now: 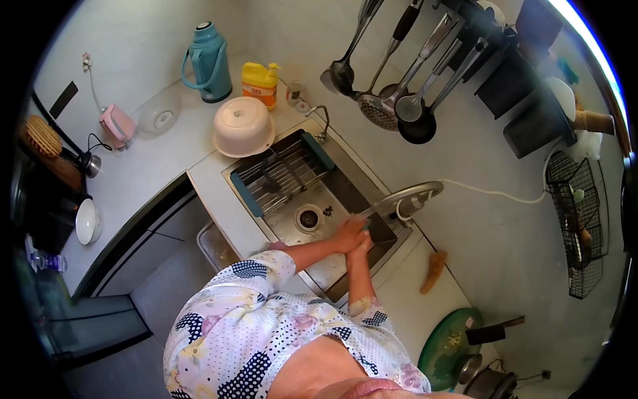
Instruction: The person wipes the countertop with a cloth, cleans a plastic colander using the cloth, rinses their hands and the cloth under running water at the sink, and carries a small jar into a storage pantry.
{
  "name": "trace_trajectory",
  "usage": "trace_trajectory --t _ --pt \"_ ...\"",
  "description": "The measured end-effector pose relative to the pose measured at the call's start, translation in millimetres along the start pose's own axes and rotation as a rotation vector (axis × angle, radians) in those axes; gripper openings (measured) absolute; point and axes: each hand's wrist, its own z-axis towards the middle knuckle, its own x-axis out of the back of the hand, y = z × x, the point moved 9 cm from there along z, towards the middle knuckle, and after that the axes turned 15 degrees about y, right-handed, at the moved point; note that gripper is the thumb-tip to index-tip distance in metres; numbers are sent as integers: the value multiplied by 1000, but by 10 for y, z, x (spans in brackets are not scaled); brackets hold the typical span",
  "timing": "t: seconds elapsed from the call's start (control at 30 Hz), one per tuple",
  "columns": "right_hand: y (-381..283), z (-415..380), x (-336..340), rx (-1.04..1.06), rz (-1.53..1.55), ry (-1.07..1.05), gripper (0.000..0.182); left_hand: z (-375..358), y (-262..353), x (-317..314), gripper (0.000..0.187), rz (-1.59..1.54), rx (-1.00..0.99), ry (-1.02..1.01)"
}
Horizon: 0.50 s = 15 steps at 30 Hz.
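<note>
My hands are together over the right side of the steel sink, close to the end of the faucet (407, 194). My left hand (349, 233) reaches in from the left with its fingers curled, pressed against my right hand (359, 247). The right hand sits just below and partly behind it, so most of its fingers are hidden. A small teal bit (365, 225) shows at the fingers; what it is I cannot make out. Beneath lies the sink (282, 226) with its round drain (308, 217). A metal rack with teal ends (247, 195) spans the sink's far left part.
Around the sink's back stand an upturned pink basin (243, 126), a yellow pump bottle (260, 83) and a teal thermos (211, 66). Ladles and skimmers (399, 103) hang on the wall. To the right are a brown piece (433, 272), a green board (442, 342) and a cleaver (488, 334).
</note>
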Motion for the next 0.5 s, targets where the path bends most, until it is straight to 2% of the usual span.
trace_trajectory --t 0.03,0.13,0.17,0.23,0.33,0.37,0.43,0.5 --pt "137 -155 -138 -54 -4 -1 48 52 -78 53 39 54 -41 149" --pt "296 -461 -447 -122 3 13 47 229 -247 288 47 90 214 -58" --pt "289 -509 -539 -117 29 -9 47 197 -260 155 50 137 201 -173" --pt "195 -202 -222 -33 -53 58 47 12 -320 -101 54 237 179 -402" --pt "-17 171 171 57 -63 83 47 -245 102 -125 53 52 -89 -300" --pt "-105 208 240 69 -21 67 46 -262 129 -172 52 -63 -115 -261" --pt "11 62 -55 -7 34 -124 45 -267 106 -290 48 -302 -167 -185" --pt "146 -181 -397 -83 97 -334 45 -155 -66 -270 48 -107 -100 -175"
